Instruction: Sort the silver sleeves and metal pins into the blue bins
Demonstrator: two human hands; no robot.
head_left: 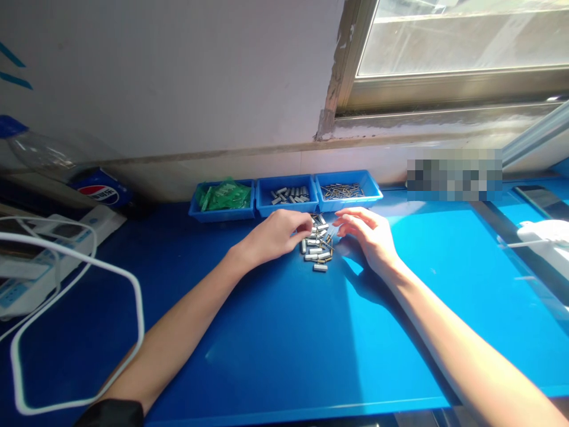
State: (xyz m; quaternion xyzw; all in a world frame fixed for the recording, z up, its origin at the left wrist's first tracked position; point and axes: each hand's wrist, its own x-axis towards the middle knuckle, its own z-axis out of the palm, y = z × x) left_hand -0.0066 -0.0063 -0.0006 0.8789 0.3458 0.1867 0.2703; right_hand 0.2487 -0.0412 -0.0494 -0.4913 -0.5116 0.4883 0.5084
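Observation:
A small pile of short silver metal cylinders (314,251) lies on the blue table, mixed with thin brass-coloured screw-like pieces (331,248). My left hand (284,232) is at the pile's left edge, thumb and fingers curled together; whatever may be between the fingertips is hidden. To the right of the pile, my right hand (368,238) has bent fingers slightly apart, and I see nothing held in it. Behind the pile stand three blue bins: one with green plastic packets (226,194), one with silver cylinders (291,194), one with thin screw-like pieces (342,191).
On the left are a white power strip (75,249), a looping white cable (138,296) and a plastic bottle (100,187). A phone-like dark object (540,200) and a white device (546,237) lie at the right. A wall and window frame (400,98) bound the back.

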